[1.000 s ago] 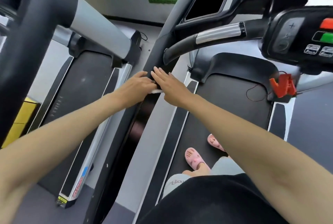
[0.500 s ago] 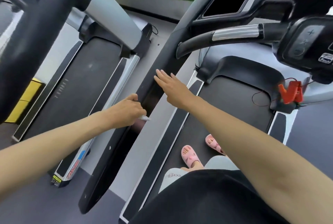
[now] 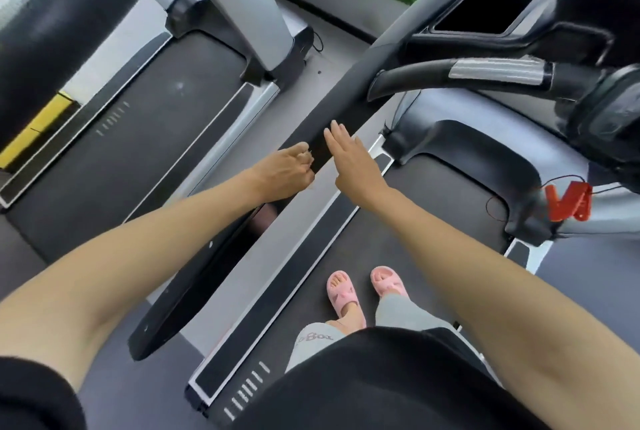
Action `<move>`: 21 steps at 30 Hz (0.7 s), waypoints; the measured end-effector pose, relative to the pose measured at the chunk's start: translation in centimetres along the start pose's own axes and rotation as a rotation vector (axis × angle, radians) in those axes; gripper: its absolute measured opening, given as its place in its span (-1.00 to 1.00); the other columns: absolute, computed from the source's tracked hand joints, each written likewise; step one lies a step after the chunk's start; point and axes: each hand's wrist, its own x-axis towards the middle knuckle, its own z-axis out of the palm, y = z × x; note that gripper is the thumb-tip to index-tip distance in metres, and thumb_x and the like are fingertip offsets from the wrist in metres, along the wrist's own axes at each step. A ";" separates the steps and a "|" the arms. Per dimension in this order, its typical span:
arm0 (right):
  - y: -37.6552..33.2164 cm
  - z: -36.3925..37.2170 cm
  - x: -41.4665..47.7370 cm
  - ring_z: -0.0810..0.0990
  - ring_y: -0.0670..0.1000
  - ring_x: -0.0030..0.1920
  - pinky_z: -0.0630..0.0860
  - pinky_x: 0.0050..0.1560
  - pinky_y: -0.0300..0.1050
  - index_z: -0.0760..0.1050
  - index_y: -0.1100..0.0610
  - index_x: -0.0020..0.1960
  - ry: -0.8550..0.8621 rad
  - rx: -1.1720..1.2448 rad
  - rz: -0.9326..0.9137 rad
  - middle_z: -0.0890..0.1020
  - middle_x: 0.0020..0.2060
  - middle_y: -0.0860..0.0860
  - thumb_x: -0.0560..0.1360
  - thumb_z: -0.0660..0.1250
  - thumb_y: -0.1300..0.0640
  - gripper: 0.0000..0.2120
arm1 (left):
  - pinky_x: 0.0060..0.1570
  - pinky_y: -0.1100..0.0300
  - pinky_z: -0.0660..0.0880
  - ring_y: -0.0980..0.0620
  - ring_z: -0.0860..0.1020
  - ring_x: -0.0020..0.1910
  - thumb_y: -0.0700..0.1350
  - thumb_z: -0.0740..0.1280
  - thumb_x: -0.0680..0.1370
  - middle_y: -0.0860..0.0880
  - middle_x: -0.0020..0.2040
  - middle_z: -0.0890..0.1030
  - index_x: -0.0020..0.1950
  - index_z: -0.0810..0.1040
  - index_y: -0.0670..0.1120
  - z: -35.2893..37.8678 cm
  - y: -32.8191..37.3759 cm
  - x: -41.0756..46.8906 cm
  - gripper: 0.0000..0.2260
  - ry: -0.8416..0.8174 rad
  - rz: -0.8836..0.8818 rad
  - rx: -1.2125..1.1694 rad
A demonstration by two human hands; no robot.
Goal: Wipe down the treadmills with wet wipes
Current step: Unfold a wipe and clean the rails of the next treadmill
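I stand on a treadmill belt [image 3: 440,221] whose long black side handrail [image 3: 346,97] runs diagonally from upper right to lower left. My left hand [image 3: 282,173] is curled against the rail's left edge. Only a pale sliver of the wet wipe [image 3: 307,153] shows at its fingertips. My right hand [image 3: 353,163] lies flat on top of the rail just right of the left hand, fingers straight and pointing up the rail.
A second treadmill [image 3: 138,138] with a grey upright [image 3: 239,10] stands to the left. A curved black handle with a silver grip [image 3: 495,71] juts out above the rail. A red safety clip [image 3: 568,202] hangs at the right. My feet in pink slippers [image 3: 341,291] are on the belt.
My left hand slid down the rail with the wipe, then came back up beside the right hand. The right hand stayed flat on the rail.
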 end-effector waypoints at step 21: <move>-8.2 5.2 -4.6 -0.17 0.10 0.56 -0.09 0.54 0.02 -0.13 0.22 0.57 -0.149 -0.220 -0.392 -0.13 0.57 0.14 0.52 0.16 0.43 -0.27 | 0.22 0.10 0.17 0.04 0.57 -0.01 -0.26 0.37 0.40 -0.05 -0.16 0.64 -0.26 0.57 -0.09 -0.4 13.0 -13.7 -0.91 -0.185 -0.336 -0.092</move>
